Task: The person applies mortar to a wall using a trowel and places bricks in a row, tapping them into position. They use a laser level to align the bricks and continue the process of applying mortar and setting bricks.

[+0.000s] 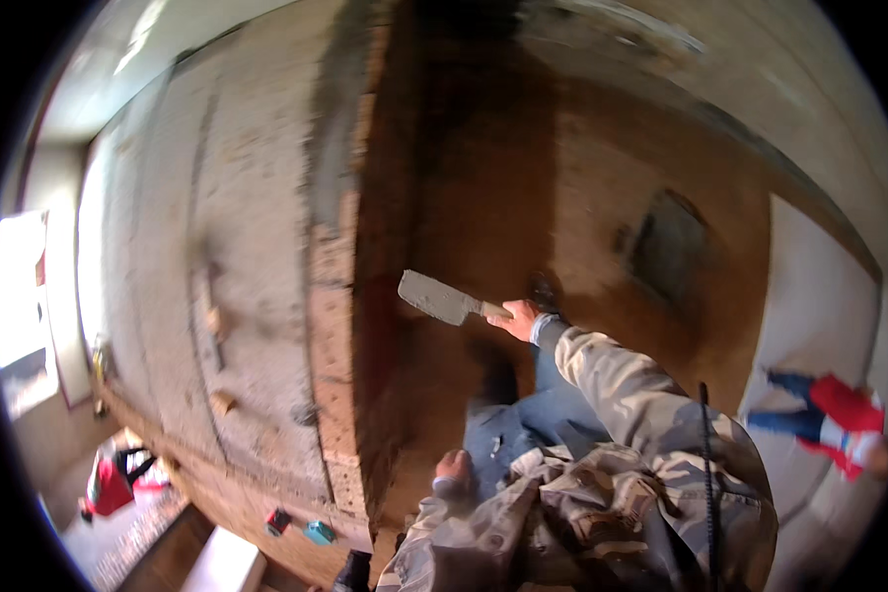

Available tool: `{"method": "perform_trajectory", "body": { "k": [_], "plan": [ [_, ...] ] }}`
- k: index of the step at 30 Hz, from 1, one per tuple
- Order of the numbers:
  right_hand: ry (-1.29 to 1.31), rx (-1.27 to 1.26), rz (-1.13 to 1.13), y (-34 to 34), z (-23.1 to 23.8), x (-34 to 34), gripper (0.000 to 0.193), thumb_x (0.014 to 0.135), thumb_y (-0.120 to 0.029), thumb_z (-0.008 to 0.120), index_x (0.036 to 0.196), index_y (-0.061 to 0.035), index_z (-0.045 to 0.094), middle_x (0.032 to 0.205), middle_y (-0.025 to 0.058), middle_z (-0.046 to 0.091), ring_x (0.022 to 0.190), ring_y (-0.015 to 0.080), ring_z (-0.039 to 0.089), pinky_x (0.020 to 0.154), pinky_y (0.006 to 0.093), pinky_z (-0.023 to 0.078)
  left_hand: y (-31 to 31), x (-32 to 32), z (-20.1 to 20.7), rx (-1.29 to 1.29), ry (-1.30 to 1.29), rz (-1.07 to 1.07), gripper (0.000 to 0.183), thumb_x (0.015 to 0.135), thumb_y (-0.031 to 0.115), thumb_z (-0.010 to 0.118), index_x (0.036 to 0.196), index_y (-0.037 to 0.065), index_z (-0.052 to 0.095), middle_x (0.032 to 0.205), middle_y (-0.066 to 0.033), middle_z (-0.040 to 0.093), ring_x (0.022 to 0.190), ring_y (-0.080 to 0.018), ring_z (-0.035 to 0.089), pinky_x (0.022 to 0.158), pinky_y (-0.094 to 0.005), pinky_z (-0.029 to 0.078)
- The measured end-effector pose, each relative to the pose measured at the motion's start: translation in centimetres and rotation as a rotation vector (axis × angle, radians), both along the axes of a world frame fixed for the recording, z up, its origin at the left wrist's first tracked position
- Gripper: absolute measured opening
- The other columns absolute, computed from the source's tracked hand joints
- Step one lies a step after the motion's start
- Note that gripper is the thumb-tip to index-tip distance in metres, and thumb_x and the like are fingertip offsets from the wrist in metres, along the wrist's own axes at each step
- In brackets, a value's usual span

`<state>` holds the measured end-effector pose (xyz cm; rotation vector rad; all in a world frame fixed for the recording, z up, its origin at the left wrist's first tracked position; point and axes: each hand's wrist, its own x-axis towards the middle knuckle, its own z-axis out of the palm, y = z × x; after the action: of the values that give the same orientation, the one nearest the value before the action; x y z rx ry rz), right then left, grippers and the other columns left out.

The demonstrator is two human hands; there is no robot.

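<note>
My right hand [520, 320] grips the handle of a cleaver-shaped mason's trowel [436, 298], held out to the left. Grey mortar smears its broad blade, which hangs in the air near the brick edge [335, 395] of a raised concrete slab [257, 217]. My left hand [452, 467] is low beside my thigh, apart from the trowel; its fingers are too indistinct to read. A dark grey mortar pan or slab [669, 249] lies on the brown floor to the right, away from both hands.
On the concrete slab lie a long wooden-handled tool [213, 318] and a small wood block [223, 403]. A red item [278, 521] and a teal item [319, 533] sit along its near edge. People in red stand at lower left [113, 483] and far right [844, 419].
</note>
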<state>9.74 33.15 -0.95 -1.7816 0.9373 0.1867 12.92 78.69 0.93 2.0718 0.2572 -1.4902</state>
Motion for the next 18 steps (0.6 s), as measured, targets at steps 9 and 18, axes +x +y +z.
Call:
{"method": "perform_trajectory", "body": {
  "k": [9, 18],
  "plan": [
    [0.382, -0.102, -0.863, -5.5, -16.5, -33.7, 0.062, 0.085, -0.058, 0.061, 0.105, 0.0007, 0.066, 0.100, 0.0273, 0.067, 0.096, 0.0436, 0.063, 0.083, 0.0482, 0.050, -11.3, -5.7, -4.9, 0.047, -0.071, -0.319, 0.066, 0.090, 0.032, 0.069, 0.136, -0.007, 0.042, 0.109, -0.0178, 0.069, 0.100, -0.0232, 0.065, 0.089, -0.0313, 0.050],
    [0.957, -0.386, -0.642, -19.0, -31.5, -56.1, 0.039, 0.094, -0.038, 0.050, 0.093, -0.0026, 0.066, 0.092, 0.0280, 0.065, 0.091, 0.0479, 0.062, 0.077, 0.0537, 0.050, -21.3, -18.9, -11.1, 0.589, -0.272, -0.998, 0.097, 0.075, 0.063, 0.067, 0.145, 0.003, 0.037, 0.131, -0.0321, 0.050, 0.123, -0.0475, 0.043, 0.107, -0.0554, 0.032]
  ]
}}
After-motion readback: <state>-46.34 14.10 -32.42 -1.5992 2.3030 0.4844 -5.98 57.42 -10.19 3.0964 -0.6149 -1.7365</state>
